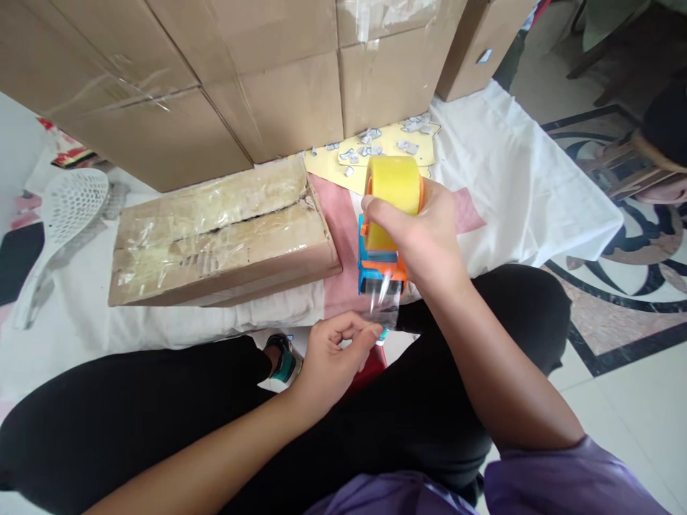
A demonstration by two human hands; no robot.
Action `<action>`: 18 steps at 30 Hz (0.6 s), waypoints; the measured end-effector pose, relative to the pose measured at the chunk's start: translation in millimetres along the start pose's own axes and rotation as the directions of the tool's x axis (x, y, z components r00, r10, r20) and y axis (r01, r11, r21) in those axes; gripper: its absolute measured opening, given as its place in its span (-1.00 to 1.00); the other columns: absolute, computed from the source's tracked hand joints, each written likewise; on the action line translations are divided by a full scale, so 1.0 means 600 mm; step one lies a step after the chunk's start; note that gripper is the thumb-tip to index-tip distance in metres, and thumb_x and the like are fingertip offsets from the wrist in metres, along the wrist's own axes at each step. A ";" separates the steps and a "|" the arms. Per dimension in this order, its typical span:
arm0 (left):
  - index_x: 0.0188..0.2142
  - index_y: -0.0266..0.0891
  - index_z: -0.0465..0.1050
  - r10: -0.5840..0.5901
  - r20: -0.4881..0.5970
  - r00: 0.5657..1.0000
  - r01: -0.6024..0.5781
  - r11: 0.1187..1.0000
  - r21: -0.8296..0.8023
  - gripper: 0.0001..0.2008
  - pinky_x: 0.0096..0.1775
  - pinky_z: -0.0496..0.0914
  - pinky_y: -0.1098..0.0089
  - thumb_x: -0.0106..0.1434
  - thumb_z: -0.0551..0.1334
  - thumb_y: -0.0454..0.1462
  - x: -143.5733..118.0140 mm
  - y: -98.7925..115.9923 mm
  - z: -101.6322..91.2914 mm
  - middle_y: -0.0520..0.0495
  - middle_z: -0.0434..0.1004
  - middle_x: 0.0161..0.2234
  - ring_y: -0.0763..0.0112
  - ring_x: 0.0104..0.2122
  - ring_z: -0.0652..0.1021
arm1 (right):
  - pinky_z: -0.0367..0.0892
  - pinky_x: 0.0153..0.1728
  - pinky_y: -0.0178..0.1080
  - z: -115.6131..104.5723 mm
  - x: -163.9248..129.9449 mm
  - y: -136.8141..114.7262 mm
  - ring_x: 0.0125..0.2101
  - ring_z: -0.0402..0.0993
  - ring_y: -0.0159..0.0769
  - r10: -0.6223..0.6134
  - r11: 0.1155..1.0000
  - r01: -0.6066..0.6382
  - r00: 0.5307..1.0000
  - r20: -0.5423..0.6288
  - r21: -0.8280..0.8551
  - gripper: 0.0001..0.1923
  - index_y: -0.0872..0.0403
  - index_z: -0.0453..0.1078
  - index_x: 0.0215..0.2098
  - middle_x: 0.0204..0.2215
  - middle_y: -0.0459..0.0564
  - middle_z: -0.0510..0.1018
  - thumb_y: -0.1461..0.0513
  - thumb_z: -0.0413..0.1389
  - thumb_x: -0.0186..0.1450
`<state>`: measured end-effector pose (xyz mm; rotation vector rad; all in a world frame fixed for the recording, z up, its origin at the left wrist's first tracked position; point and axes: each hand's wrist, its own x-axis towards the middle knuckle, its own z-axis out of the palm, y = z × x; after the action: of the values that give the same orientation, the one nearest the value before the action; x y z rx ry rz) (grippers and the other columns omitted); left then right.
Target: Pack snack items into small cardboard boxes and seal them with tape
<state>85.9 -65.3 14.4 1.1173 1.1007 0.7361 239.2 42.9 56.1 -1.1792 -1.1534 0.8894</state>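
Observation:
My right hand [429, 229] is wrapped round a tape dispenser [370, 275] with blue and orange parts, which carries a thick yellow tape roll [394, 189]. A short strip of clear tape [383, 304] hangs from it toward me. My left hand [340, 350] pinches the free end of that strip between thumb and fingers, just past the table's front edge. To the left of the dispenser lies a long brown cardboard box [225, 236], its top covered in shiny clear tape and a gap showing along its flaps.
Large taped cardboard boxes [290, 107] stand along the back. Scraps of paper lie on a yellow sheet [348, 154]. A white perforated scoop [75, 207] rests at the left on the white cloth [483, 150]. At the far right is a person's head [668, 129].

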 end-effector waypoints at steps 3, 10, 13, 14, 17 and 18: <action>-0.51 -0.24 0.44 0.005 0.035 0.999 -0.007 0.999 0.054 -0.73 -0.52 0.16 0.50 0.30 0.27 -0.19 -0.006 0.000 -0.002 0.16 0.26 -0.71 0.61 -0.65 0.25 | 0.55 -0.34 -0.08 -0.011 0.008 -0.010 -0.32 0.54 -0.17 -0.037 0.999 0.036 0.998 -0.059 -0.022 -0.75 -0.01 0.31 -0.44 -0.46 -0.10 0.50 0.14 0.31 0.19; -0.52 -0.24 0.41 -0.043 0.047 0.998 0.039 0.995 0.087 -0.69 -0.51 0.17 0.49 0.31 0.26 -0.15 0.004 -0.023 -0.003 0.16 0.25 -0.72 0.60 -0.66 0.24 | 0.55 -0.30 -0.08 -0.024 0.020 -0.009 -0.28 0.57 -0.15 0.035 0.999 -0.035 0.999 -0.027 0.000 -0.77 -0.02 0.32 -0.43 -0.41 -0.06 0.54 0.08 0.25 0.24; -0.54 -0.24 0.38 -0.048 0.043 0.998 0.044 0.994 0.096 -0.67 -0.51 0.18 0.48 0.30 0.26 -0.13 0.009 -0.034 -0.009 0.14 0.26 -0.71 0.59 -0.66 0.25 | 0.56 -0.28 -0.07 -0.017 0.020 -0.001 -0.24 0.57 -0.12 0.045 0.999 -0.045 0.999 -0.003 0.002 -0.74 -0.02 0.31 -0.43 -0.39 -0.07 0.57 0.05 0.24 0.24; -0.54 -0.24 0.38 -0.054 0.039 0.998 0.050 0.994 0.099 -0.67 -0.51 0.18 0.48 0.30 0.26 -0.13 0.011 -0.036 -0.011 0.14 0.26 -0.71 0.58 -0.66 0.26 | 0.56 -0.28 -0.07 -0.014 0.019 0.001 -0.23 0.57 -0.12 0.046 0.999 -0.046 0.999 -0.008 0.007 -0.74 -0.01 0.30 -0.43 -0.39 -0.07 0.57 0.06 0.24 0.24; -0.53 -0.24 0.38 -0.087 0.013 0.996 0.085 0.990 0.115 -0.67 -0.53 0.17 0.48 0.30 0.27 -0.12 0.013 -0.040 -0.019 0.13 0.27 -0.70 0.56 -0.66 0.27 | 0.58 -0.27 -0.07 -0.008 0.018 0.007 -0.21 0.57 -0.12 0.047 0.999 -0.047 0.999 -0.028 -0.005 -0.77 0.00 0.29 -0.40 -0.38 -0.06 0.55 0.11 0.24 0.24; -0.53 -0.23 0.38 -0.100 0.008 0.995 0.098 0.988 0.120 -0.67 -0.53 0.18 0.47 0.31 0.26 -0.12 0.013 -0.040 -0.021 0.13 0.27 -0.71 0.56 -0.66 0.27 | 0.58 -0.27 -0.08 -0.007 0.017 0.009 -0.21 0.57 -0.12 0.044 0.999 -0.044 0.999 -0.029 -0.020 -0.77 0.00 0.28 -0.39 -0.39 -0.06 0.55 0.12 0.25 0.23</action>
<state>74.9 -61.8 -11.2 1.1580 1.1916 0.5901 245.8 52.5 53.0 -1.2342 -1.1197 0.8934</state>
